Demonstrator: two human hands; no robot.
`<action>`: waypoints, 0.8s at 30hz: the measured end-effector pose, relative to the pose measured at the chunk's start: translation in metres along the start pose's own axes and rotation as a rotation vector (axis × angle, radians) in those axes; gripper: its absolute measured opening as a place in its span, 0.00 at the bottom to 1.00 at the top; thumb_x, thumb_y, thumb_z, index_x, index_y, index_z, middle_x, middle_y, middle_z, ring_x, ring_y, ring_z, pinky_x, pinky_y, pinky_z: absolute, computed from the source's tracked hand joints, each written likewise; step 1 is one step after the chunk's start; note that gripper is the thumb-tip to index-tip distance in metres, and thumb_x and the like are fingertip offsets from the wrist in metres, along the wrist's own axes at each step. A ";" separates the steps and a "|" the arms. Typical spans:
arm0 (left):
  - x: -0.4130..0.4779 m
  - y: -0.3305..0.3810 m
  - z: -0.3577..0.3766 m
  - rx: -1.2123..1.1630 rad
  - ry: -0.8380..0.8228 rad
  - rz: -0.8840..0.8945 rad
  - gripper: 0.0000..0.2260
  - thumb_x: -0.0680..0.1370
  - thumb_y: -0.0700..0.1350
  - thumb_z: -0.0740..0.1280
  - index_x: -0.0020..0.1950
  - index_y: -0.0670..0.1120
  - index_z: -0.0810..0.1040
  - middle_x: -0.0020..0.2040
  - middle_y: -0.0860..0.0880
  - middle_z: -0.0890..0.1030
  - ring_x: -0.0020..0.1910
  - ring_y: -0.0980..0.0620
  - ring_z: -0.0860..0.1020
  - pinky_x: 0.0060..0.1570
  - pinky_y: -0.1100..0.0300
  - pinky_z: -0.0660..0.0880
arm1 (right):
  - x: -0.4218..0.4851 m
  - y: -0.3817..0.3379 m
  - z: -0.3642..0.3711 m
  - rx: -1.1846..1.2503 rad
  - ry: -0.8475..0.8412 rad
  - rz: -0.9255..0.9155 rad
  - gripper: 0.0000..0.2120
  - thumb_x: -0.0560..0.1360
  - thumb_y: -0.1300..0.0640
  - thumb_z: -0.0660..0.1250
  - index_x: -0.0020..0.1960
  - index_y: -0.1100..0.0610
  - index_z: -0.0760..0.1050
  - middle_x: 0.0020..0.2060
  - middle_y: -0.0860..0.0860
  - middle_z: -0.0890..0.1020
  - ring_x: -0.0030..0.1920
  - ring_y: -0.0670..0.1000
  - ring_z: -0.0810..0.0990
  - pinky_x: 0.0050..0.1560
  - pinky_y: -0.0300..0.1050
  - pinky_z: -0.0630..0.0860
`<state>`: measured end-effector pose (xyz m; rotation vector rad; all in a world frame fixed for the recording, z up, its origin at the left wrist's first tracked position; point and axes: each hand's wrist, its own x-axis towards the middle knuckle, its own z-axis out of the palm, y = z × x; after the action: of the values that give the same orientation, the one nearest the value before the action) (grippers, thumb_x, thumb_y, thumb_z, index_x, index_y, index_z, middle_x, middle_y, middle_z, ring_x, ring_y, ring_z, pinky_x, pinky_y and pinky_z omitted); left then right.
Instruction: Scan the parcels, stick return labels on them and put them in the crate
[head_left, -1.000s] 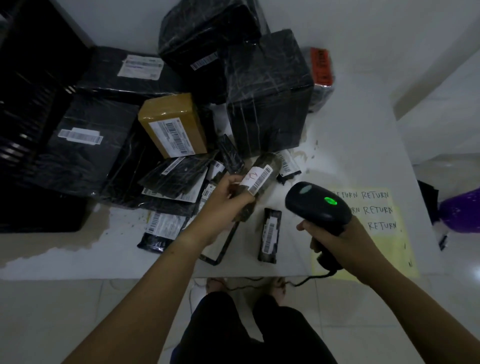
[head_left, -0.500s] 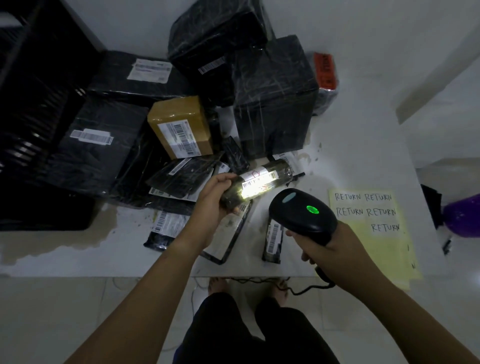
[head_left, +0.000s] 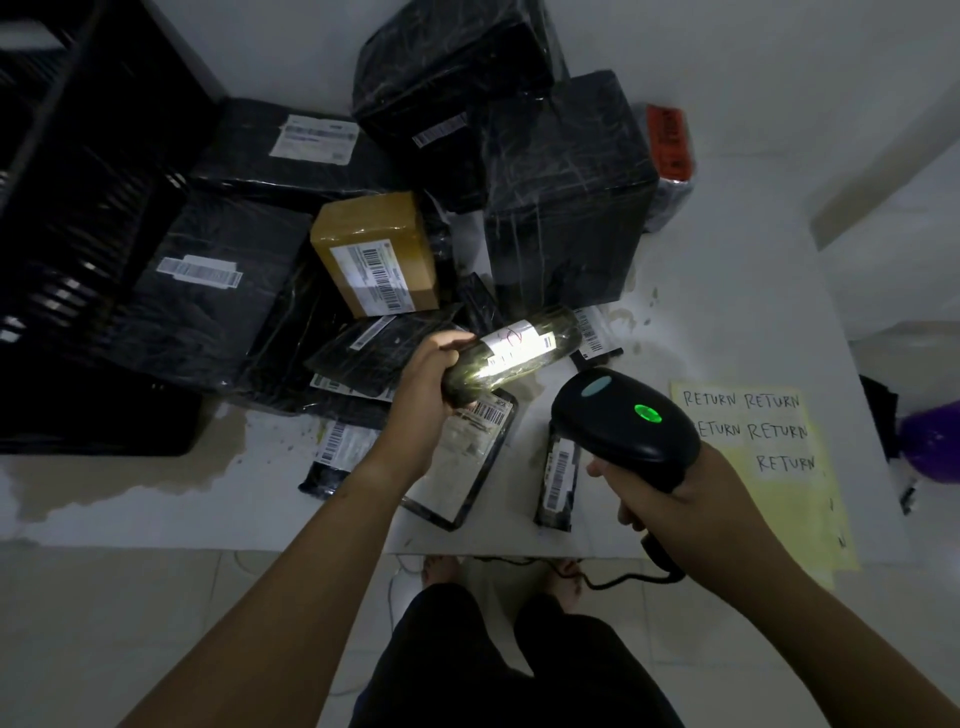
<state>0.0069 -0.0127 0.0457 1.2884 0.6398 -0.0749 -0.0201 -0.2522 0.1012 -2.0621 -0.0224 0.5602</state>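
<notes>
My left hand (head_left: 422, 384) grips the near end of a dark, tube-shaped parcel (head_left: 540, 345) held above the table, its white label turned up and lit by the scanner's beam. My right hand (head_left: 670, 499) holds a black barcode scanner (head_left: 621, 421) with a green light on top, aimed left at that parcel from a short distance. A yellow sheet of handwritten RETURN labels (head_left: 763, 431) lies on the table to the right of the scanner. The black slatted crate (head_left: 78, 218) stands at the far left.
Several black-wrapped parcels and a brown box (head_left: 376, 252) are piled at the back of the white table (head_left: 727, 291). Flat black packets (head_left: 558, 475) lie near the front edge under my hands. The scanner cable hangs off the front. A purple object (head_left: 932, 441) sits beyond the right edge.
The parcel tilted from nearly upright to lying across, label up, and the scanner beam came to light it. The scanner moved slightly left toward the parcel.
</notes>
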 end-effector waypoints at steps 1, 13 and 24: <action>0.001 0.000 -0.001 0.015 0.008 0.009 0.15 0.84 0.39 0.54 0.54 0.50 0.79 0.51 0.48 0.83 0.46 0.49 0.81 0.40 0.57 0.77 | -0.001 -0.001 -0.001 -0.004 -0.002 -0.002 0.10 0.75 0.55 0.70 0.44 0.63 0.81 0.28 0.58 0.80 0.28 0.49 0.79 0.31 0.37 0.75; 0.001 0.004 -0.004 -0.004 0.007 0.087 0.16 0.83 0.38 0.53 0.54 0.50 0.80 0.52 0.49 0.82 0.50 0.51 0.80 0.48 0.54 0.75 | -0.012 -0.004 -0.001 0.024 0.010 0.007 0.09 0.75 0.58 0.70 0.43 0.64 0.81 0.28 0.59 0.79 0.26 0.43 0.78 0.30 0.32 0.74; -0.002 0.004 -0.004 0.018 0.010 0.073 0.16 0.84 0.39 0.52 0.52 0.51 0.78 0.55 0.50 0.81 0.49 0.53 0.80 0.44 0.58 0.78 | -0.015 -0.005 -0.001 0.041 0.020 -0.030 0.11 0.75 0.57 0.70 0.43 0.66 0.80 0.28 0.61 0.77 0.27 0.46 0.79 0.31 0.34 0.74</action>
<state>0.0055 -0.0089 0.0498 1.3288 0.6012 -0.0136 -0.0317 -0.2542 0.1114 -2.0237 -0.0296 0.5178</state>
